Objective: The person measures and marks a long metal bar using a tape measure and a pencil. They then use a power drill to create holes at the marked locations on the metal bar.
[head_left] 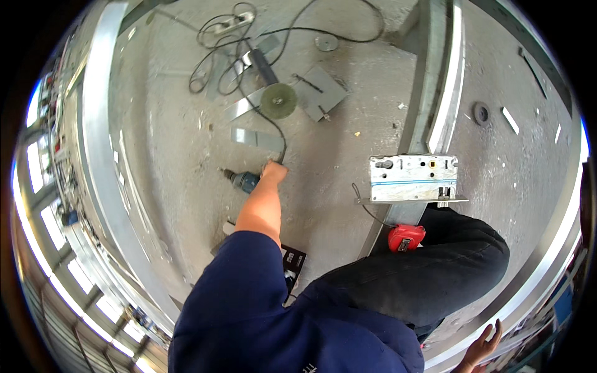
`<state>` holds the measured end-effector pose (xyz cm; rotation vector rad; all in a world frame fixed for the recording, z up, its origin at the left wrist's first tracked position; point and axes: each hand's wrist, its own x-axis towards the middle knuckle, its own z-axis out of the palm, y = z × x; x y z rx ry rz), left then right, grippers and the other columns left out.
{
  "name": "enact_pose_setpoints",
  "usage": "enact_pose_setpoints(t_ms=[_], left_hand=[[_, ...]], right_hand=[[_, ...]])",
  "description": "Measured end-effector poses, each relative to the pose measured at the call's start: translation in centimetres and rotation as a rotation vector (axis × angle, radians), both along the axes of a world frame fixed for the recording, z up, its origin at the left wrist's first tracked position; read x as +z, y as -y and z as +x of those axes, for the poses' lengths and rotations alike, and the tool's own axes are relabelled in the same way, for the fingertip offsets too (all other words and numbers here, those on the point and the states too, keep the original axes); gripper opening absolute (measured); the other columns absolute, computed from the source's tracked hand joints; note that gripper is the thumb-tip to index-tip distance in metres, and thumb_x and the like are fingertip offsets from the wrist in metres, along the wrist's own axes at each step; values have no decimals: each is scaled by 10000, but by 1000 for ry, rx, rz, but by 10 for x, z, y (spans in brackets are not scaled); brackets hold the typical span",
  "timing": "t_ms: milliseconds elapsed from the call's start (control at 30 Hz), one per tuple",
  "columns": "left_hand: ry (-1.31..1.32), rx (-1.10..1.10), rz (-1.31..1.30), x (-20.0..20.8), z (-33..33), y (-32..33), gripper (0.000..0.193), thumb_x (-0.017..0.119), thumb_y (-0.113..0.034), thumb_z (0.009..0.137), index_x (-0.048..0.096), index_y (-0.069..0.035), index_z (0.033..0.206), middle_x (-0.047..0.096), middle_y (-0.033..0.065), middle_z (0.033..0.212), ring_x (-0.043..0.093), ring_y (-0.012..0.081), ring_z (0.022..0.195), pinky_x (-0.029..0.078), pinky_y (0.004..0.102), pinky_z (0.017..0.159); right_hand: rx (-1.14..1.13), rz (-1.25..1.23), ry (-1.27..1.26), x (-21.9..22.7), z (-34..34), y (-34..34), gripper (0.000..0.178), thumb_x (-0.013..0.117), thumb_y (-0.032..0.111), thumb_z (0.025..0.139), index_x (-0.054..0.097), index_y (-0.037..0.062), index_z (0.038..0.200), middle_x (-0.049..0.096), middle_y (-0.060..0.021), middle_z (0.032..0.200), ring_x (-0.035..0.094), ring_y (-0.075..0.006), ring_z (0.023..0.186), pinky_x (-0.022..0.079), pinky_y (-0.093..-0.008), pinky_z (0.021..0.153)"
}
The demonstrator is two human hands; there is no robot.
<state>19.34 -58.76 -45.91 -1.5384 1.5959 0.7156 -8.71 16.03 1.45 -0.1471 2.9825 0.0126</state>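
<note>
Left hand [274,170] clasped around rear of drill [247,181], seemingly pickup step; right hand [485,345] unclenched, apparently empty, well right of drill; lifting would call for slack cord [284,143].

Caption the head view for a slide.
Bare left hand at a blue power drill on grey floor, near a black angle grinder with a green disc.

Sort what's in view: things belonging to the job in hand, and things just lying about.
Likely in the job:
drill, at the left hand
slotted plate, across the metal beam
red tape measure

Seemingly just lying about:
angle grinder
power strip
dark round disc
</note>
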Motion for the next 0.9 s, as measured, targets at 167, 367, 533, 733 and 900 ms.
enact_pose_setpoints(t_ms=[167,367,533,733,900], left_hand=[[101,-9,-2,2,-30,-18,939,746,-349,906,245,-45,1640,336,187,1672,300,379,1546,323,555,1223],[186,-289,119,18,-16,-66,620,641,-389,984,510,-89,1510,408,176,1628,393,401,1486,324,566,1211],[-75,-114,3,20,1,-85,559,497,-497,1038,677,-34,1295,691,232,1260,624,429,1225,424,538,1103],[-261,173,-67,28,42,-63,660,505,-550,1026,734,69,1035,748,276,967,706,447,1022,506,516,892],[-294,354,-119,43,43,-58,632,546,-540,1022,736,61,1077,742,287,984,706,438,1026,513,498,894]], right_hand=[[-110,28,77,4,27,-2,341,609,132,1055,620,-25,1358,667,-178,1342,622,-330,1243,466,-430,1078],[-239,-1,143,1,50,-5,317,616,128,1050,636,-39,1319,684,-183,1295,642,-321,1207,481,-414,1055],[-238,-49,142,-4,48,8,298,627,132,1045,654,-35,1290,707,-171,1226,666,-297,1144,502,-392,1011],[-265,-133,94,-16,47,1,290,654,145,1032,665,-21,1270,725,-132,1168,682,-235,1028,525,-350,928],[-283,-236,27,-20,61,0,278,672,123,1013,677,-19,1252,741,-118,1123,699,-200,981,547,-327,859]])
